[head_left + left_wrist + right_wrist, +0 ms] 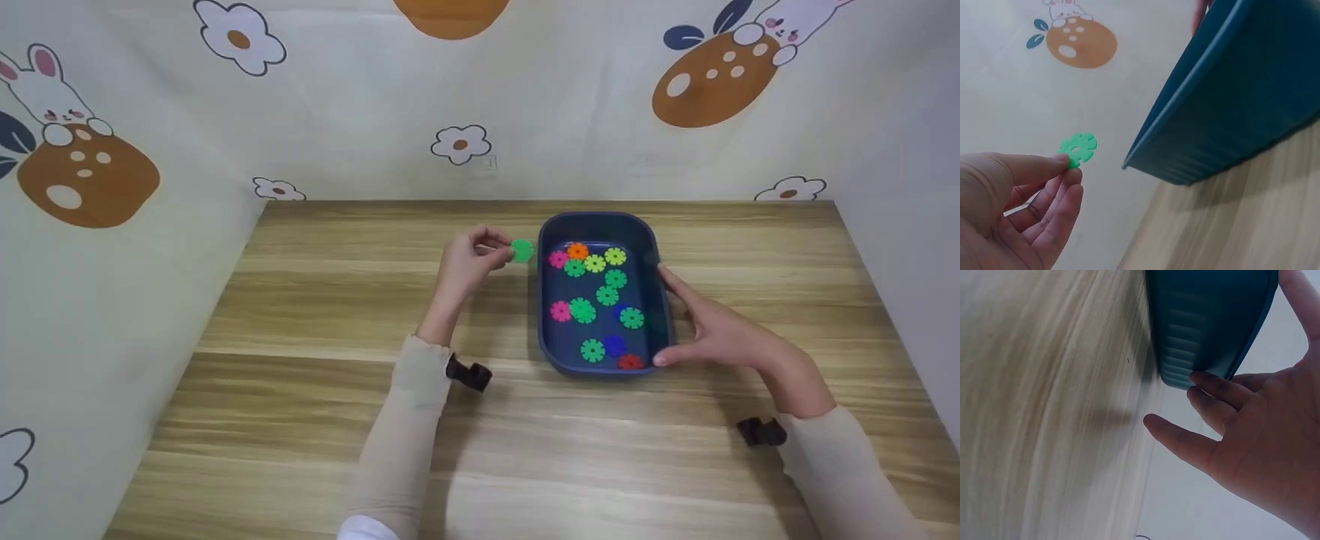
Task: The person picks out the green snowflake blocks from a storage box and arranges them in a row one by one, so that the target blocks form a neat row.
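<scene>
Between thumb and fingertips, my left hand (474,259) pinches a green notched plastic disc (522,250) with a small hole in its middle. In the left wrist view, the disc (1079,147) stands tilted, held by its lower edge. The hand is just left of a dark blue rectangular bin (540,300). Several similar discs lie inside the bin, among them an orange disc (577,251), a red disc (631,362) and a pink disc (560,311). My right hand (720,330) rests spread along the bin's right side, its thumb at the near right corner.
A wood-grain table (315,420) carries the bin. Behind it hangs a pale printed cloth (360,135) with rabbits, oranges and flowers, and pale walls stand at both sides. Each wrist wears a black mount (469,373).
</scene>
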